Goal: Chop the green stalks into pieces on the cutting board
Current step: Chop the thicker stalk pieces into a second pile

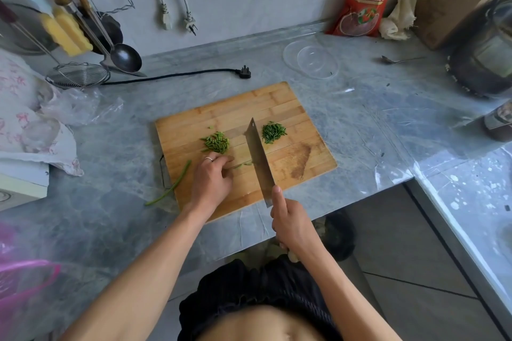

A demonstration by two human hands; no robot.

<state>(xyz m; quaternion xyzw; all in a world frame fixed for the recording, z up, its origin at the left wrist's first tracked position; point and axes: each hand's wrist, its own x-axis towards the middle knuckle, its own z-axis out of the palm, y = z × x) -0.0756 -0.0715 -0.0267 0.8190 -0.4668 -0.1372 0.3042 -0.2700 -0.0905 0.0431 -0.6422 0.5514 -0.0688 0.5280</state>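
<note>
Grey marbled surface (346, 124) carried a rectangular bamboo cutting board (291, 108). On the board's near-left part, the left hand (212, 181) lay knuckles-up, its grip curled over green stalks (243, 165). The right hand (291, 223), beyond the board's near edge, gripped a steel cleaver (259, 158), forefinger along the blade. Chopped green pieces (216, 142) lay mid-board.

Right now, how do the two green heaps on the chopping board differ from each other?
The left heap is a lighter, yellowish green; the right heap is darker. The left heap's pieces are short and chunky, the right heap's thin slivers. The left heap lies just beyond the left hand, the right heap on the far side of the cleaver held by the right hand. Both sit loose on the cutting board.
</note>
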